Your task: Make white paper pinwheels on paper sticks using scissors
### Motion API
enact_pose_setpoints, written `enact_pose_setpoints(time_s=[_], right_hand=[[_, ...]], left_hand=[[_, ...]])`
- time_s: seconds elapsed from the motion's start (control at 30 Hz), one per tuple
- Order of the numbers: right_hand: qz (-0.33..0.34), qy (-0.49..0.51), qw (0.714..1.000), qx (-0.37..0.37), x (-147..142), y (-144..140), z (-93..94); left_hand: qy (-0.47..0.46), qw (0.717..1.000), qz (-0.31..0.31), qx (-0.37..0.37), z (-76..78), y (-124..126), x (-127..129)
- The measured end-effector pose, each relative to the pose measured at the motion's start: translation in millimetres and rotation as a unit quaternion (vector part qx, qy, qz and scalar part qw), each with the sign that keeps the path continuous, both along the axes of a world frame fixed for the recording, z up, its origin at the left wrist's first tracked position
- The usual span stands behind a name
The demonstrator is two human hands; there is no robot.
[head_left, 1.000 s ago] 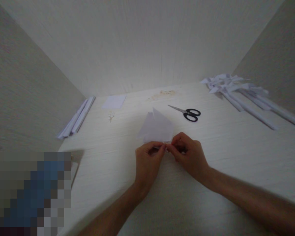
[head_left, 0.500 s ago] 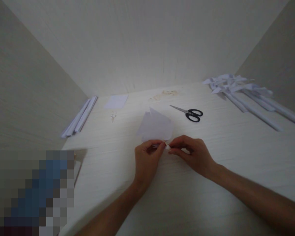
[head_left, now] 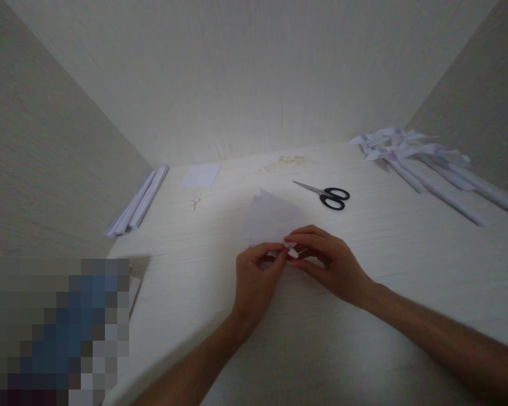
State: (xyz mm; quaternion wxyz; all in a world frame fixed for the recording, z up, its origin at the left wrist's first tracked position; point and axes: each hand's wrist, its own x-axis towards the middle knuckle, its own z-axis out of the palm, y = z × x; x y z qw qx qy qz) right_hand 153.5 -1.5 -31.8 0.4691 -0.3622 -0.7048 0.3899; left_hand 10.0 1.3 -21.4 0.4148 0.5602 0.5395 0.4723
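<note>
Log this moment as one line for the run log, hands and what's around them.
left hand: pinching folded paper | right hand: pinching same paper's near corner | scissors: beyond, untouched | table

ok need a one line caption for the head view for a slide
Both hands, left hand and right hand, pinch the near corner of a folded white paper on a pale table, black-handled scissors lying beyond.

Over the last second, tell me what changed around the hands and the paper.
The right hand slid a little left, so its fingers now lie over the near corner of the folded paper, closer against the left hand. Both hands kept pinching that corner throughout. The paper tipped slightly flatter. The scissors, the square sheet, the strips on the left and the pinwheels on the right stayed put.
</note>
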Motion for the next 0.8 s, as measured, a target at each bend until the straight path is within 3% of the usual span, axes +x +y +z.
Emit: enact_pose_setpoints(time_s=[0.2, 0.4, 0.53, 0.57, 0.63, 0.8], right_hand=[[0.006, 0.021, 1.000, -0.006, 1.5, 3.1, 0.8], [-0.065, 0.034, 0.997, -0.028, 10.3, 8.0, 2.2], [-0.044, 0.066, 0.996, -0.046, 19.0, 12.2, 4.2], [-0.035, 0.070, 0.996, -0.053, 20.8, 13.1, 4.5], [-0.019, 0.070, 0.995, -0.073, 23.4, 14.7, 4.7], [0.015, 0.040, 0.992, -0.123, 23.7, 15.2, 5.7]], left_hand=[[0.017, 0.999, -0.041, 0.003, 0.8, 0.0, 0.6], [0.029, 0.990, -0.134, -0.042, 9.0, -4.3, -18.7], [0.135, 0.983, -0.110, 0.062, 24.7, 8.2, -50.1], [0.163, 0.976, -0.111, 0.097, 27.7, 12.9, -56.7], [0.223, 0.948, -0.175, 0.142, 29.9, 21.1, -65.4], [0.309, 0.885, -0.313, 0.155, 19.1, 23.7, -61.2]])
